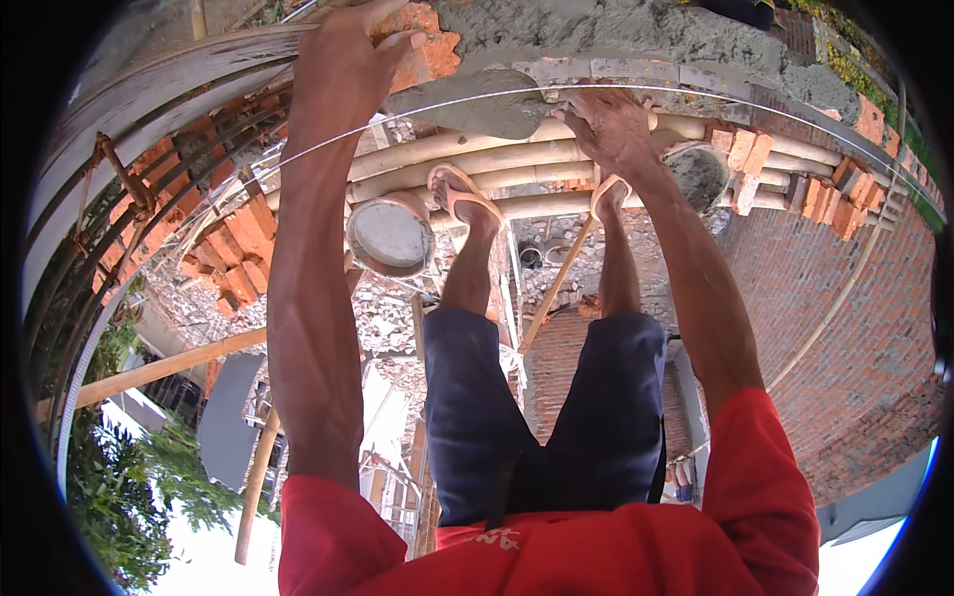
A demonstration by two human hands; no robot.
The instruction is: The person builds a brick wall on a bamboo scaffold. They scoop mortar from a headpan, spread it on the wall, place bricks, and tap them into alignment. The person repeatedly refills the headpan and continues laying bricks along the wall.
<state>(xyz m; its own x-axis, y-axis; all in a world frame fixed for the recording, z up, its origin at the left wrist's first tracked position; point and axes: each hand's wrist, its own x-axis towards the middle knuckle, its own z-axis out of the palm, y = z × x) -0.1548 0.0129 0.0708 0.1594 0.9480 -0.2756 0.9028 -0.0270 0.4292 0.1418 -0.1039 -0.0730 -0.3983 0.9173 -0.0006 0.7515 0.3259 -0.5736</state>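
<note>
Our left hand (pixel 348 60), 11 o'clock: fingers round one brick (pixel 427 62). Right hand (pixel 614 129), 1 o'clock: fingers gripping one trowel (pixel 492 107). Two buckets (pixel 397 270), 10 and 2.

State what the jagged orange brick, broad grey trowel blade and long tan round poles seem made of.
Brick: likely fired clay, matte, with ragged orange edges.
Trowel blade: probably metal, flat, its finish dull grey, perhaps coated.
Poles: perhaps bamboo, smooth and cylindrical; timber possible.
</note>
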